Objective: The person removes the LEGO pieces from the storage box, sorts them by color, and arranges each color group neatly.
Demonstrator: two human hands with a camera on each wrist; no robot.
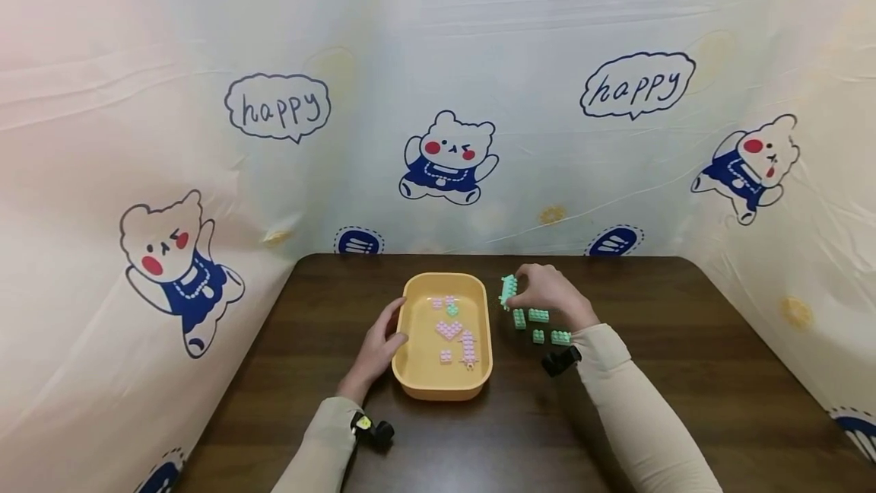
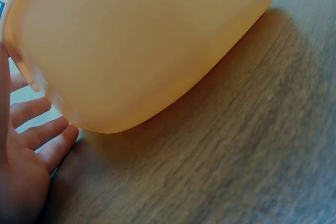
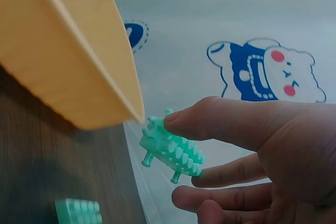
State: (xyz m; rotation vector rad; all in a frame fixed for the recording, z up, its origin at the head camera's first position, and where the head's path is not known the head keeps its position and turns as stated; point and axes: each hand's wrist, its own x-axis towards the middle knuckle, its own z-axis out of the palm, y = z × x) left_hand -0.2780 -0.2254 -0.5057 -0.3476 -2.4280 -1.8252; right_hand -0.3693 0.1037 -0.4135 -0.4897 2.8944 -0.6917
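Note:
In the head view my left hand [image 1: 379,345] rests against the left side of a yellow plastic bin [image 1: 441,392]. Its fingers look fairly straight where they touch the bin's outer wall [image 2: 121,66] in the left wrist view. To the right of the bin, my right hand [image 1: 550,291] pinches a mint-green studded toy block [image 3: 170,149] with small pegs on its side, held between thumb and fingers above the table. Inside the bin lie a pink heart-shaped block [image 1: 449,330], a long pink block with pegs [image 1: 468,348] and several small pieces.
Several green building blocks [image 1: 538,316] lie on the dark wooden table [image 1: 657,371], below the right hand and wrist. A printed cloth [image 1: 534,120] hangs behind the table and along both sides. Wrist cameras are strapped to both arms.

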